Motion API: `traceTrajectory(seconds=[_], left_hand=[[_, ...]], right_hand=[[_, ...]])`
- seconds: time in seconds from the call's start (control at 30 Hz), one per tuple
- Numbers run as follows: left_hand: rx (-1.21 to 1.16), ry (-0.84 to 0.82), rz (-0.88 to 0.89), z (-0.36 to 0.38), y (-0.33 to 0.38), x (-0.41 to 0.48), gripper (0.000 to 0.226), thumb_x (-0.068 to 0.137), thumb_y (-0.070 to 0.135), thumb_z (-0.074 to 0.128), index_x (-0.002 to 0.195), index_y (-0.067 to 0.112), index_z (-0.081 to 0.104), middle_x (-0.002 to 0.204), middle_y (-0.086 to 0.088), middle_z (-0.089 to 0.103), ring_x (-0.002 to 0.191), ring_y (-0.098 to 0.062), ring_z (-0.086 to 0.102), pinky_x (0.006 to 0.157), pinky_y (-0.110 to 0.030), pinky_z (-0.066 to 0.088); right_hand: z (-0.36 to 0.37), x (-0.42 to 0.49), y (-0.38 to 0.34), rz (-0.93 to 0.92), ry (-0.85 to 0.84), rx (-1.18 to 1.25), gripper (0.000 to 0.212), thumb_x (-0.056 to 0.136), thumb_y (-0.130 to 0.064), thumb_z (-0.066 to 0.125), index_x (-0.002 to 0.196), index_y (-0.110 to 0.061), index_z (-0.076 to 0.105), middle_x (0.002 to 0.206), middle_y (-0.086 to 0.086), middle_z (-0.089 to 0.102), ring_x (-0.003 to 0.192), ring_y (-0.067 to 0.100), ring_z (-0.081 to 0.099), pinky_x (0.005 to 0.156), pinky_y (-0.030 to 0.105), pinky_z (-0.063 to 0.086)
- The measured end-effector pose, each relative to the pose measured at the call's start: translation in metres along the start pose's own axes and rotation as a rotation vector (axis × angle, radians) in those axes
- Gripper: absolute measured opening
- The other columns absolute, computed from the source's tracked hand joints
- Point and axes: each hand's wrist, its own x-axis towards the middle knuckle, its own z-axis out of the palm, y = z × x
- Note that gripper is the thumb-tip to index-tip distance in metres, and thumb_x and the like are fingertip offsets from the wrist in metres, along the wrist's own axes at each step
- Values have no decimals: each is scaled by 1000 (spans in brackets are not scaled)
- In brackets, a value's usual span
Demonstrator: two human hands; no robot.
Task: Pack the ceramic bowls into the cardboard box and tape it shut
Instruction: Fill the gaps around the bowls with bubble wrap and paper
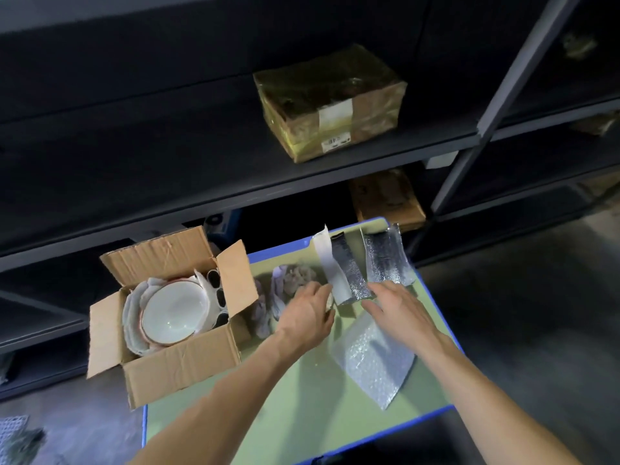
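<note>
An open cardboard box (pixel 181 367) stands at the left edge of a green table (pixel 302 407), its flaps spread out. Inside it lies a white ceramic bowl (pixel 174 312) with a thin brown rim, resting on white foam wrap. My left hand (pixel 310 313) reaches over the table just right of the box, its fingers curled at the near end of a white foam sheet (pixel 330 266); what it grips is hidden. My right hand (pixel 399 312) lies flat with straight fingers over a bubble-wrap sheet (pixel 375 360), fingertips near a silvery bubble pouch (pixel 350 266).
A second silvery pouch (pixel 385 260) lies at the table's far right. Crumpled wrapping (pixel 292 280) sits between box and foam sheet. Dark metal shelving (pixel 235 182) rises behind, holding a taped carton (pixel 332 102). Another carton (pixel 385 199) sits lower. The table has a blue edge (pixel 436 310).
</note>
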Motion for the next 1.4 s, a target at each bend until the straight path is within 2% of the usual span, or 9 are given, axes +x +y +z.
traceTrajectory(seconds=[0.2,0.37,0.73,0.9,0.97,1.03,1.2,1.3,1.4], left_hand=[[-50,33,-63,-3,-6,-4,48,100,33,49,143,13,46,136,-10,51,123,-29,49,105,-35,37],[-181,51,-162,-11,-14,-20,53,100,40,45,146,13,46,140,-11,52,127,-30,50,107,-36,39],[-397,98,-316,-45,-4,-4,35,103,46,41,124,19,48,119,-2,65,115,-18,58,89,-24,31],[-545,149,-404,-57,8,0,30,100,38,49,116,13,50,103,-2,63,88,-15,61,72,-18,40],[-595,167,-416,-58,10,0,19,96,23,46,109,10,48,94,-4,56,82,-21,60,68,-21,49],[-576,155,-406,-61,14,-3,14,95,13,42,107,8,47,88,-2,50,83,-17,52,64,-5,37],[-585,145,-387,-66,19,-15,9,97,10,37,98,11,46,97,-6,55,94,-16,51,63,-21,23],[-719,116,-371,-69,20,-24,12,100,17,35,91,14,42,90,-9,56,89,-22,55,77,-30,40],[-851,114,-303,-76,32,-36,37,109,39,24,94,20,52,80,1,63,76,14,58,83,-13,38]], right_hand=[[5,46,-33,17,-12,27,53,101,-44,49,145,-15,45,133,9,61,122,28,57,93,37,45],[12,64,-47,99,-48,28,44,96,-18,55,140,-14,50,115,14,70,106,35,64,82,38,50],[-28,33,-59,31,11,441,18,87,-15,59,89,-31,65,68,-7,66,64,15,65,69,41,55],[-35,8,-65,-43,-74,550,18,91,-11,57,89,-27,66,69,5,65,60,12,58,71,47,56],[-34,4,-67,-57,-82,541,17,92,-15,59,93,-30,67,75,-2,68,65,11,62,75,45,56],[-31,2,-67,-59,-26,528,14,92,-20,63,96,-32,69,84,-14,70,76,3,64,81,37,55],[-39,0,-73,3,117,552,22,90,-37,68,109,-31,58,99,-14,63,86,-4,59,85,29,51],[-40,0,-84,69,8,571,34,84,-49,70,107,-34,50,92,-13,65,79,2,62,77,29,50],[-33,0,-95,60,1,597,28,77,-51,67,88,-28,56,74,0,65,68,19,64,71,45,56]])
